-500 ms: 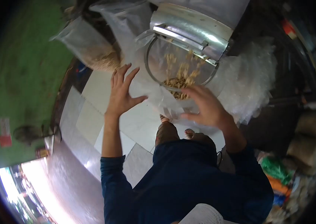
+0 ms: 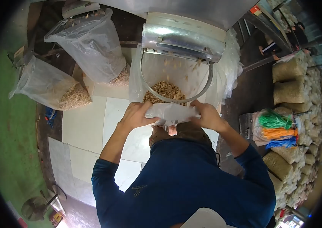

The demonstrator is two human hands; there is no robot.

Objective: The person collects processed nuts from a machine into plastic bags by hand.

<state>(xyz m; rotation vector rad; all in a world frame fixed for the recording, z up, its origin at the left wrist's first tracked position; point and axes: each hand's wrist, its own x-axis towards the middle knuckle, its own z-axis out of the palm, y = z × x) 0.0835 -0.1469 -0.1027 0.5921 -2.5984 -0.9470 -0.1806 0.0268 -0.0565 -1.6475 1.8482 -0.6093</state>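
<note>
A large see-through plastic bag (image 2: 172, 113) hangs around a metal hoop (image 2: 153, 91) below a shiny metal chute (image 2: 182, 40). Brown and tan pieces (image 2: 165, 90), too small to identify, fall from the chute and lie heaped in the bag. My left hand (image 2: 135, 116) grips the near part of the bag on its left, thumb on the plastic. On the right side, my right hand (image 2: 208, 117) pinches the same folded stretch of plastic. Both hands are just in front of the hoop's near edge, and some fingertips are hidden by the plastic.
Two plastic bags (image 2: 100, 57) (image 2: 50, 87) partly filled with pale pieces stand at the left. Stacked filled sacks (image 2: 288, 91) line the right side, with green, orange and blue bundles of plastic strips (image 2: 279, 131) beside them. A pedestal fan (image 2: 35, 208) stands at lower left.
Both hands have come down and closed on the near part of the bag; half a second ago they were apart in the air. The view has shifted, showing more bags at left and sacks at right.
</note>
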